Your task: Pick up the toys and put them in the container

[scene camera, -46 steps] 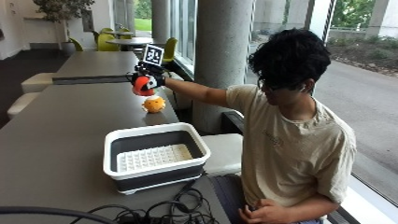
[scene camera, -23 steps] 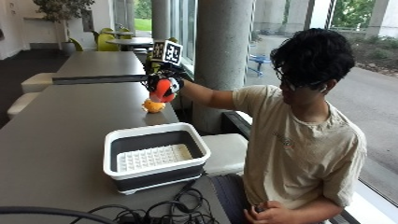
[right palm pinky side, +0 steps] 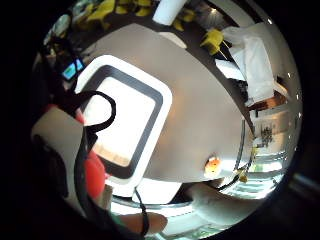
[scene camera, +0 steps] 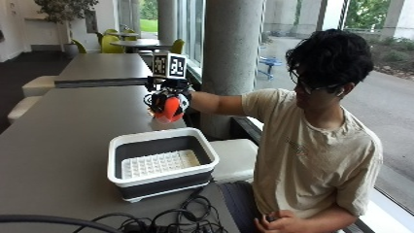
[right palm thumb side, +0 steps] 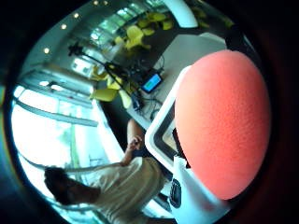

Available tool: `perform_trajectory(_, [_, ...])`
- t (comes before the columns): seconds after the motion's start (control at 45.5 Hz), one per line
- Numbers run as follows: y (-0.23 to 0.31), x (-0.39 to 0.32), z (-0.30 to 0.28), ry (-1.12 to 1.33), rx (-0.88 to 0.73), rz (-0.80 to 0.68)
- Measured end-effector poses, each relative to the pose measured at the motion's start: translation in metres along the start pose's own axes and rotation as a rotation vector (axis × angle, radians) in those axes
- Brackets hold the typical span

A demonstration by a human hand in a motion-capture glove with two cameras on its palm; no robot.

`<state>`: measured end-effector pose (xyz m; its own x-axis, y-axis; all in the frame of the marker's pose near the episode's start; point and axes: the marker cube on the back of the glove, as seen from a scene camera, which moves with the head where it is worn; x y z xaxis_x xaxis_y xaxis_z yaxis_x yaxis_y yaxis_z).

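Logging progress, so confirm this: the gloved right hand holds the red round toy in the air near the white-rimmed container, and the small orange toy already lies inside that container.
Not quite. The small orange toy still lies on the grey table, outside the white-rimmed container, as the little finger side palm view shows. The rest stands: the gloved right hand holds the red round toy in the air.

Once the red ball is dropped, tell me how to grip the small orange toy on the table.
Probably from above, pinching opposite sides of the orange toy: it looks small and rounded, and sits alone with open table around it.
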<state>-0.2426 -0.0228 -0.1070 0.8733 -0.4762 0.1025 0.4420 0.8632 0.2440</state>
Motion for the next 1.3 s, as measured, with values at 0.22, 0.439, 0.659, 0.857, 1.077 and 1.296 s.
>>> perform_trajectory(0.22, [-0.010,-0.010,0.018,0.024,-0.064,-0.017])
perform_trajectory(0.439, [-0.010,-0.014,0.020,0.059,-0.089,-0.043])
perform_trajectory(0.659, [0.007,-0.001,0.027,0.052,-0.397,-0.064])
perform_trajectory(0.857, [0.014,0.007,0.021,0.078,-0.338,-0.063])
perform_trajectory(1.077, [0.017,0.009,0.019,0.105,-0.309,-0.074])
perform_trajectory(1.296, [0.017,0.008,0.026,0.122,-0.327,-0.083])
